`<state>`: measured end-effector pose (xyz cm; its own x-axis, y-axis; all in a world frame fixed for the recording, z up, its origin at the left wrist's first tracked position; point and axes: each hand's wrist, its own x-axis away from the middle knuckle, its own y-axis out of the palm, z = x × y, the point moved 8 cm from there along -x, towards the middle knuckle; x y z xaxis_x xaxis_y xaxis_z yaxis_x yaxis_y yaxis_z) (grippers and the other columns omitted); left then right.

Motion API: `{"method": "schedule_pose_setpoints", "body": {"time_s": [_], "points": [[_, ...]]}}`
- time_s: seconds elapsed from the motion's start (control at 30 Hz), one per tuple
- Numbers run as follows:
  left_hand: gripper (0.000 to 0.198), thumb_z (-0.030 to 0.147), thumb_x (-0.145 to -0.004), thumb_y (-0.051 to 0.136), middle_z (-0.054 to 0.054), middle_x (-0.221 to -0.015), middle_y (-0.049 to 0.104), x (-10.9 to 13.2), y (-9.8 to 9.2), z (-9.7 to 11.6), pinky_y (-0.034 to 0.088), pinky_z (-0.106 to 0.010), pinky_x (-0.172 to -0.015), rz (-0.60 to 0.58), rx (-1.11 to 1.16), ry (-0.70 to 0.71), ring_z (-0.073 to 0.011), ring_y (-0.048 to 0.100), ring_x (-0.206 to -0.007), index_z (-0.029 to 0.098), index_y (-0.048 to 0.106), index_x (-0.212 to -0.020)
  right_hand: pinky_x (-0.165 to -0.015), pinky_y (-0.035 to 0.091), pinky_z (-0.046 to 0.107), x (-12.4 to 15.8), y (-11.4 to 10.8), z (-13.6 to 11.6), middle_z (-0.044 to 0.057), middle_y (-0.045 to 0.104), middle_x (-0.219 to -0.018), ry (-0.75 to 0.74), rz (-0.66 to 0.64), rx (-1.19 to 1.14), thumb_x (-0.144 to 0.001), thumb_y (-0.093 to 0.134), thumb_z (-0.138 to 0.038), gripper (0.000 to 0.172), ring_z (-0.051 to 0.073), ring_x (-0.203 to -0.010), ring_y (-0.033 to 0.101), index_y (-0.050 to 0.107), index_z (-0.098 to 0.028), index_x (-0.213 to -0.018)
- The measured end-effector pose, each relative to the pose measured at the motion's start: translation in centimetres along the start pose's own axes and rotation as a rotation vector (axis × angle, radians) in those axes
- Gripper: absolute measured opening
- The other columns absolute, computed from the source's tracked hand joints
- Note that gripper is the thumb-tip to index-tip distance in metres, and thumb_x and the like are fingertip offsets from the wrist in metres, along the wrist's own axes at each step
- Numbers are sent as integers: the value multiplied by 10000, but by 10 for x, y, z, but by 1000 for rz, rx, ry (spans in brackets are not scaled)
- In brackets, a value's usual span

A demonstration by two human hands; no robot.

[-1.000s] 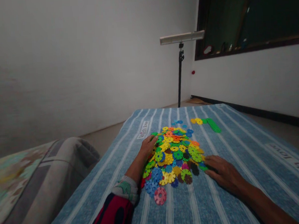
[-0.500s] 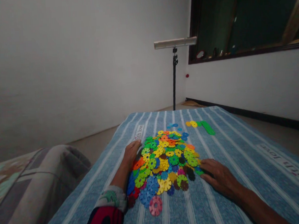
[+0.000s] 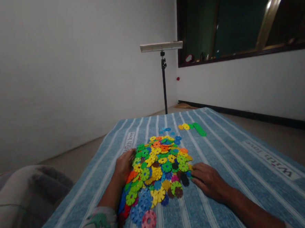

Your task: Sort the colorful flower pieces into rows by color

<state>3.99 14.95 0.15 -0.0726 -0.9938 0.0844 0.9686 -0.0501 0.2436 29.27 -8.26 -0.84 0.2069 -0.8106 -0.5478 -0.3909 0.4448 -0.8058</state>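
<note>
A heap of flower-shaped plastic discs [image 3: 155,165] in yellow, green, orange, blue, red and brown lies on the blue striped cloth [image 3: 237,157]. My left hand [image 3: 124,165] rests against the heap's left edge, its fingers bent loosely around the outer discs and partly hidden. On the opposite side, my right hand [image 3: 208,179] lies low on the cloth with fingers stretched toward the heap, tips touching the edge discs. Neither hand lifts a disc. A pink disc [image 3: 149,221] lies at the near end, beside blue ones [image 3: 141,209].
Beyond the heap, a green strip [image 3: 200,129] lies beside yellow discs [image 3: 185,126], with several blue discs [image 3: 166,129] to their left. A lamp on a black stand [image 3: 164,82] rises behind the far edge. Grey fabric [image 3: 26,201] bulges at the left.
The view has turned right, so the table and heap appear further left. My left hand has drawn slightly nearer along the heap's edge, fingers more bent. My right hand stays at its side.
</note>
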Motion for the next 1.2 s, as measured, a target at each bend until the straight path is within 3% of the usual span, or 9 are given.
{"method": "schedule_pose_setpoints", "body": {"time_s": [0.1, 0.3, 0.53, 0.77, 0.9, 1.03, 1.2], "points": [[92, 249, -738, 695, -27, -710, 705, 0, 1, -4, 532, -239, -602, 11, 85, -105, -163, 663, -660, 157, 705, -739, -768, 492, 344, -2, -1, -8, 85, 647, -938, -23, 25, -23, -935, 523, -142, 110, 217, -873, 598, 620, -187, -908], [169, 236, -815, 602, -57, -693, 693, -1, 0, -6, 522, -233, -576, 21, 154, -130, -154, 654, -638, 115, 683, -730, -764, 500, 344, -4, -3, -20, 95, 654, -936, -67, 40, -42, -972, 479, -157, 161, 210, -868, 608, 636, -183, -949], [141, 267, -747, 670, -48, -721, 702, 8, 4, -2, 512, -259, -587, -6, 100, -105, -174, 660, -657, 128, 690, -752, -785, 529, 334, -4, -5, -33, 90, 682, -943, -142, 64, -140, -992, 448, -179, 210, 200, -884, 646, 655, -210, -979], [145, 262, -734, 674, -54, -746, 718, 10, 5, -4, 541, -274, -623, -33, 91, -129, -183, 673, -691, 128, 705, -782, -842, 525, 343, -4, -7, -48, 90, 701, -967, -182, 48, -199, -975, 503, -187, 151, 205, -922, 658, 651, -209, -957], [101, 213, -726, 680, -53, -757, 722, 11, 5, -2, 548, -251, -627, -8, 93, -115, -172, 674, -698, 127, 707, -771, -815, 535, 354, -5, -15, -34, 96, 701, -962, -118, 140, -157, -974, 469, -155, 184, 200, -884, 657, 649, -193, -984], [109, 212, -745, 668, -60, -782, 729, 9, 5, -5, 563, -267, -650, -20, 101, -127, -182, 685, -720, 126, 711, -795, -885, 542, 443, 0, -13, -6, 143, 700, -1057, 7, 247, -14, -959, 489, -192, 184, 263, -1008, 653, 643, -172, -1056], [156, 207, -702, 723, -63, -815, 741, 3, -1, -11, 565, -266, -682, -36, 95, -112, -181, 693, -750, 125, 707, -834, -901, 551, 470, 3, 4, 3, 151, 694, -1109, 36, 159, -6, -941, 537, -258, 195, 283, -1048, 656, 649, -190, -1085]]}}
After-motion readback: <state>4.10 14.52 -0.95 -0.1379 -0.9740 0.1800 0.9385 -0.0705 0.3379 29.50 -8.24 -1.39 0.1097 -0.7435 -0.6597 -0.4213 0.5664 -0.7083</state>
